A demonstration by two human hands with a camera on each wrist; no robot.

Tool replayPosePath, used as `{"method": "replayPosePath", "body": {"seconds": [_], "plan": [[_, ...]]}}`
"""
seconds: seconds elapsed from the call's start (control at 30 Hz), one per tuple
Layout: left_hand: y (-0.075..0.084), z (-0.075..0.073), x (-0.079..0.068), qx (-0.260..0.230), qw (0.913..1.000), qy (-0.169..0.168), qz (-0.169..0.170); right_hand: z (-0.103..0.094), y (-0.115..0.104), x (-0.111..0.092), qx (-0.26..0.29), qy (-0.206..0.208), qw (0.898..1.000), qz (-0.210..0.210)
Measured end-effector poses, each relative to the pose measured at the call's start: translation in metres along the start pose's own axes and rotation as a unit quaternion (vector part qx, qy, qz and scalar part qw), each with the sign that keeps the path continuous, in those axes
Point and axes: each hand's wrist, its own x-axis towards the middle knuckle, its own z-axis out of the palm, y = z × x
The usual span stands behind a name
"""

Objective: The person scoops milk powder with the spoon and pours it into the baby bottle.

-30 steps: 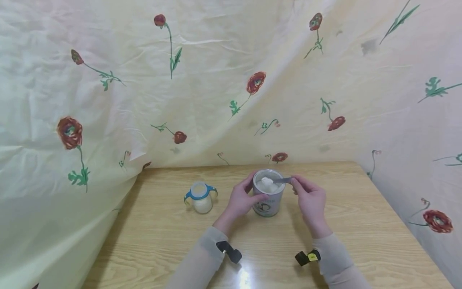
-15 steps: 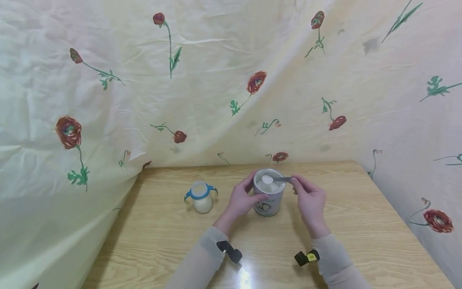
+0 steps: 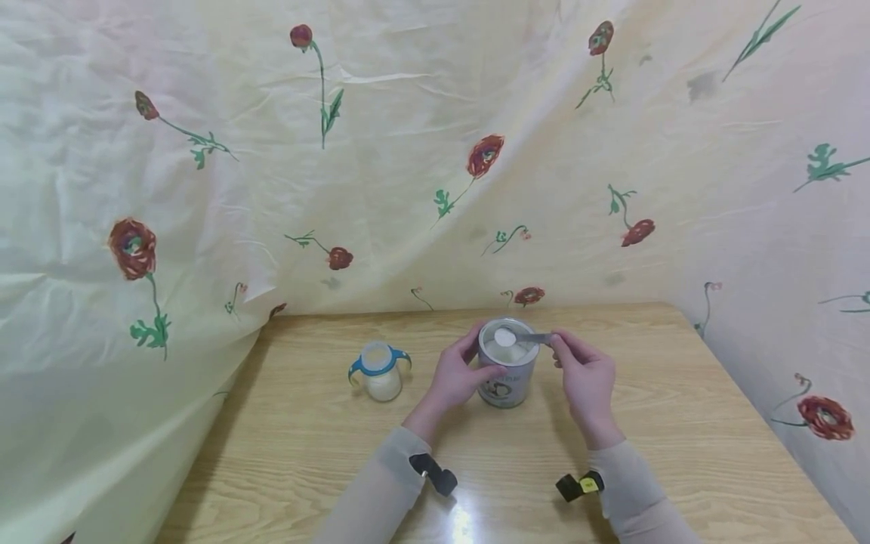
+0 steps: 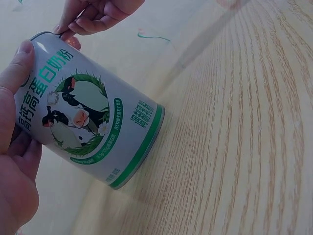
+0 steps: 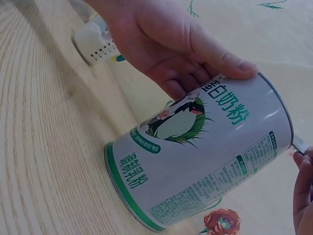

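Observation:
A white milk powder can (image 3: 506, 381) with a green base band and a cow picture stands uncovered on the table. My left hand (image 3: 458, 372) grips it round its left side, thumb across the front near the rim. White powder (image 3: 501, 353) shows inside. My right hand (image 3: 588, 378) pinches the handle of a grey scoop (image 3: 533, 338) at the can's right rim. The scoop's bowl, filled with white powder levelled flat, is over the can's mouth. In the right wrist view my left hand (image 5: 171, 46) lies along the can (image 5: 210, 156); only fingers of my right hand (image 5: 304, 191) show.
A small baby bottle (image 3: 382, 374) with a blue collar and two handles stands left of the can, pale contents inside. The wooden table (image 3: 306, 468) ends at the back against a floral cloth (image 3: 394, 151). Both sleeves carry black wrist cameras (image 3: 435, 476).
The scoop's heaped powder has become flat and level. The scoop and right hand have barely shifted. My left hand keeps its grip on the can, and the bottle stays put.

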Motion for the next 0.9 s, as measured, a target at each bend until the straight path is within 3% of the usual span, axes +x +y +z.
{"method": "replayPosePath", "body": {"seconds": [0.5, 0.7, 0.9], "plan": [[-0.001, 0.000, -0.001, 0.006, 1.0000, -0.002, 0.007, -0.003, -0.001, 0.003, 0.021, -0.012, 0.999, 0.033], [0.002, 0.000, -0.003, 0.020, 0.9998, -0.007, 0.006, -0.009, -0.004, 0.007, 0.047, -0.034, 0.995, 0.079], [0.008, -0.001, -0.004, 0.036, 0.9993, -0.010, 0.006, -0.016, -0.006, 0.009, 0.108, -0.068, 0.982, 0.138]]}}
